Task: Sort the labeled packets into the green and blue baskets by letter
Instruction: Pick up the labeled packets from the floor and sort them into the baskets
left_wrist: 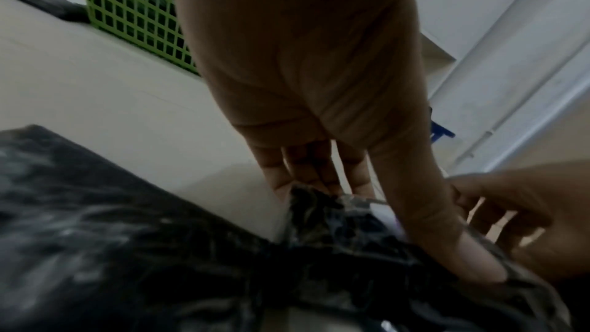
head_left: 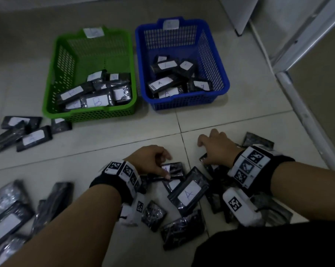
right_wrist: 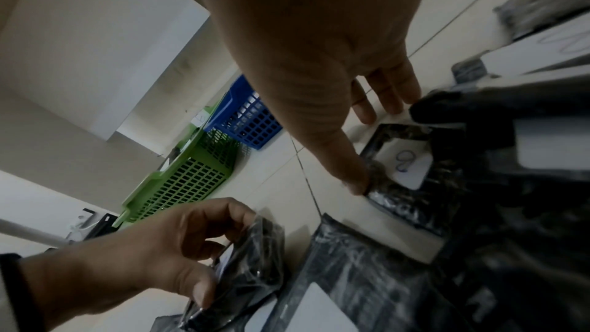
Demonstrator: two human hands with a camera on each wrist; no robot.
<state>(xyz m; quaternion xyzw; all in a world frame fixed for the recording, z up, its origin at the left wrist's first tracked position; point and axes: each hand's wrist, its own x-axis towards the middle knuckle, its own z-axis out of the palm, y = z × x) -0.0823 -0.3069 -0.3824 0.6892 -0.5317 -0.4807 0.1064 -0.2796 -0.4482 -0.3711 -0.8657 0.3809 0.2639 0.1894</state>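
The green basket (head_left: pixel 89 74) at back left holds several black packets labelled B. To its right, the blue basket (head_left: pixel 182 64) holds several labelled A. My left hand (head_left: pixel 167 167) pinches a small black packet marked A (head_left: pixel 177 168) between thumb and fingers, low over the floor pile. In the left wrist view the thumb (left_wrist: pixel 463 249) lies on the packet's top. My right hand (head_left: pixel 203 153) arches over another packet labelled B (right_wrist: pixel 407 168), which lies on the floor. Its thumb (right_wrist: pixel 357 181) is at the near corner and its fingers (right_wrist: pixel 396 95) are at the far edge.
Loose packets lie in a pile around both hands, including a larger one marked A (head_left: pixel 188 192). More packets lie left of the green basket (head_left: pixel 22 133) and at the bottom left (head_left: pixel 12 214). A white frame (head_left: pixel 297 105) runs along the right. My dark-clothed knee (head_left: pixel 278 247) fills the bottom right.
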